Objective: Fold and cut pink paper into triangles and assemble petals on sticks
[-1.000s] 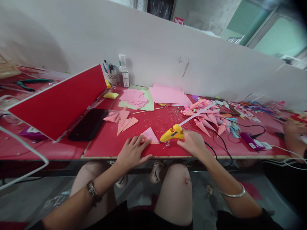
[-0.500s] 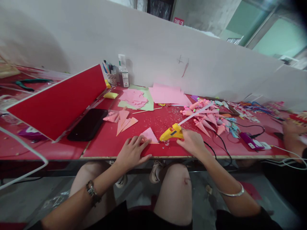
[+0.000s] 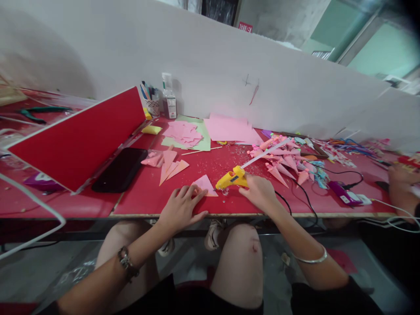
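A pink paper piece point(image 3: 205, 183) lies flat near the front edge of the red table. My left hand point(image 3: 180, 204) rests on its left side, fingers spread and fingertips on the paper. In my right hand point(image 3: 259, 191) is a yellow glue gun point(image 3: 231, 178), its nozzle at the right edge of the paper. A long clear glue stick point(image 3: 264, 153) sticks out of the gun's back. Several folded pink paper pieces point(image 3: 169, 166) lie to the left, beyond my left hand.
Pink cones point(image 3: 282, 159) are heaped at right, near a purple device point(image 3: 346, 194) and black cables. A black phone point(image 3: 120, 170) and red board point(image 3: 82, 135) stand left. Pink sheets point(image 3: 228, 127) lie behind. Another person's hand point(image 3: 402, 177) is far right.
My right hand and the glue gun have moved slightly left and up, bringing the nozzle over the right edge of the paper. My left hand has stayed in place.
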A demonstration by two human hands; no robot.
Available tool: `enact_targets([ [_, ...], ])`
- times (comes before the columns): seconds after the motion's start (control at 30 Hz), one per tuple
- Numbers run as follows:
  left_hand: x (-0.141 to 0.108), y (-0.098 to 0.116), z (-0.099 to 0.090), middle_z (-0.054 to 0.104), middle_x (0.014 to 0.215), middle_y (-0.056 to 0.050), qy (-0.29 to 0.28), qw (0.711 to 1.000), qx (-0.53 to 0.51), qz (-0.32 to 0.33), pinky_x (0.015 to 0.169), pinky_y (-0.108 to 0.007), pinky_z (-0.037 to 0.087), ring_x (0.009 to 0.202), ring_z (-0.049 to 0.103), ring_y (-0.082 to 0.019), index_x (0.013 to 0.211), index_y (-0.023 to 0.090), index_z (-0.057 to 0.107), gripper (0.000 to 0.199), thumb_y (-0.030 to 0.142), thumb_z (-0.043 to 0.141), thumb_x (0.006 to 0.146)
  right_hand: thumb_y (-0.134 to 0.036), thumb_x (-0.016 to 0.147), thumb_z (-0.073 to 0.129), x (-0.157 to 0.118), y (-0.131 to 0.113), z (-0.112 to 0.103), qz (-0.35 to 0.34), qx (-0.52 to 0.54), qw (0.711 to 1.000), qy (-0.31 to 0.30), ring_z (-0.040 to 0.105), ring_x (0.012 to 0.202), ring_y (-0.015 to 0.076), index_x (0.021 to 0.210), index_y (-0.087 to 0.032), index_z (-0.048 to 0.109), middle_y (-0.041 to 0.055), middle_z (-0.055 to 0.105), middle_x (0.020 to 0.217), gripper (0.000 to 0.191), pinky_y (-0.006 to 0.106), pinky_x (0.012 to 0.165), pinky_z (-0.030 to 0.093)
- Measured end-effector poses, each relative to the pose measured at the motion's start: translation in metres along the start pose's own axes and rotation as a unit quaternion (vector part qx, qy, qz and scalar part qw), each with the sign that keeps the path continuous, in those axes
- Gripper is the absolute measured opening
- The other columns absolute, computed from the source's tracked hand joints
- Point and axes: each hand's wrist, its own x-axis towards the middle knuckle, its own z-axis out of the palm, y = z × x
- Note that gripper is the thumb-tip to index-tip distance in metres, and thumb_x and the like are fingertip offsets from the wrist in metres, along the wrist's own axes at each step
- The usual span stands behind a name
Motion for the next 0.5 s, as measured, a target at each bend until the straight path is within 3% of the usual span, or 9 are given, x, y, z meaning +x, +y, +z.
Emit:
enact_targets([
  [0.5,0.0001,0.0008,-0.0017,0.047,0.121,-0.011,0.007,1.0,-0.004,-0.004,0.082,-0.039,0.033,0.102,0.043,-0.027,0.128,0.025,0.04,0.055,0.055,0.037,0.081,-0.033,0.08,0.049,0.0092,-0.0095,-0.0047,0.016,0.022,0.999,-0.038,0.061,0.086,0.0211,0.116,-0.017,0.046,0.0103,0.065,0.094,0.04,0.027,0.07,0.041],
])
